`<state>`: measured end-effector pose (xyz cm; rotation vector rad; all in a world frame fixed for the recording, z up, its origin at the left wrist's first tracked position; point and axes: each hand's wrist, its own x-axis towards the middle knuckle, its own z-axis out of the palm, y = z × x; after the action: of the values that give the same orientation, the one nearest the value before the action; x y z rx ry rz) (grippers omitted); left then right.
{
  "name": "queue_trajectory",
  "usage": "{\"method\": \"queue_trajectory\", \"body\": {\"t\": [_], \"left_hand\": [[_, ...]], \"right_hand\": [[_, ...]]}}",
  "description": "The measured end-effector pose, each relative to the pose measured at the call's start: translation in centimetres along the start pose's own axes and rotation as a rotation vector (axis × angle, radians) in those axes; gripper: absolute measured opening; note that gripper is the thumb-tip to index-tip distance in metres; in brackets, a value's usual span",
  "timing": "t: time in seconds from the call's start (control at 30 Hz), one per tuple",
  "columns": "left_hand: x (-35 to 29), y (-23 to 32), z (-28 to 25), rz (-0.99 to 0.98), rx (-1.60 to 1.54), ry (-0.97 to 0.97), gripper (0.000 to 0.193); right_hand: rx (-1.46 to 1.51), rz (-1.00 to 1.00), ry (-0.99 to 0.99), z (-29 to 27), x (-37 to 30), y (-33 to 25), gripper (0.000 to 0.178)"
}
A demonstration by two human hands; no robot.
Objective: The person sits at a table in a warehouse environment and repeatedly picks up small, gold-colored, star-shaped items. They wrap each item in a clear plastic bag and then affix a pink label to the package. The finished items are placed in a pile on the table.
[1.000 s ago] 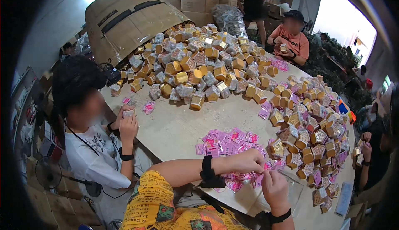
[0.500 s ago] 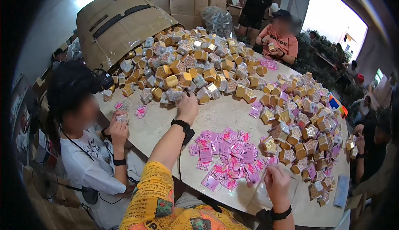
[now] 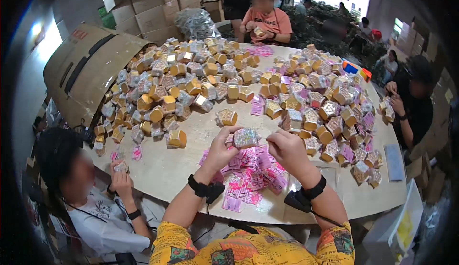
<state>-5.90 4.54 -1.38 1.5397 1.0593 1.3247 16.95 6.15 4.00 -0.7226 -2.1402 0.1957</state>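
A small silvery, glittering box (image 3: pixel 245 138), with a sparkly plastic-like sheen, is held up over the table by my left hand (image 3: pixel 221 152), thumb and fingers closed around its left end. At the box's right side, my right hand (image 3: pixel 289 152) has its thumb and fingertips pinched together; whatever may be between them is too small to make out. Beneath both hands lies a heap of pink printed cards (image 3: pixel 248 181). Just beyond the held box, a single gold and pinkish box (image 3: pixel 226 117) rests on the tabletop.
A large mound of gold and silvery boxes (image 3: pixel 177 81) spills from a tipped carton (image 3: pixel 79 73) at the far left. Another mound, mixed with pink cards, covers the right side (image 3: pixel 330 112). People sit at the left (image 3: pixel 103 217), far side (image 3: pixel 270 21) and right (image 3: pixel 416 107).
My left hand has drawn back from the far mound with a silvery box. My right hand has moved from beside the cards up to the box. The view has turned right.
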Motion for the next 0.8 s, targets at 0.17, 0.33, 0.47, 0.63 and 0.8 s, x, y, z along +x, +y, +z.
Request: {"method": "queue_trajectory", "body": {"t": [0.17,0.33,0.47,0.63,0.8], "left_hand": [[-0.2,0.5,1.3,0.059,0.034,-0.030,0.055],[-0.2,0.3,1.5,0.062,0.133,-0.039,0.055],[-0.2,0.5,1.6,0.061,0.171,-0.041,0.053],[-0.2,1.1,1.7,0.079,0.220,-0.042,0.051],[-0.3,1.3,1.8,0.111,0.264,-0.020,0.050]], "right_hand": [[-0.115,-0.075,-0.069,-0.2,-0.2,-0.4,0.009],[-0.131,-0.094,-0.057,-0.2,-0.5,-0.1,0.011],[-0.139,-0.105,-0.079,-0.2,-0.4,-0.1,0.012],[-0.158,-0.097,-0.097,-0.2,-0.6,0.1,0.011],[-0.154,-0.117,-0.119,-0.3,-0.4,0.2,0.010]]}}
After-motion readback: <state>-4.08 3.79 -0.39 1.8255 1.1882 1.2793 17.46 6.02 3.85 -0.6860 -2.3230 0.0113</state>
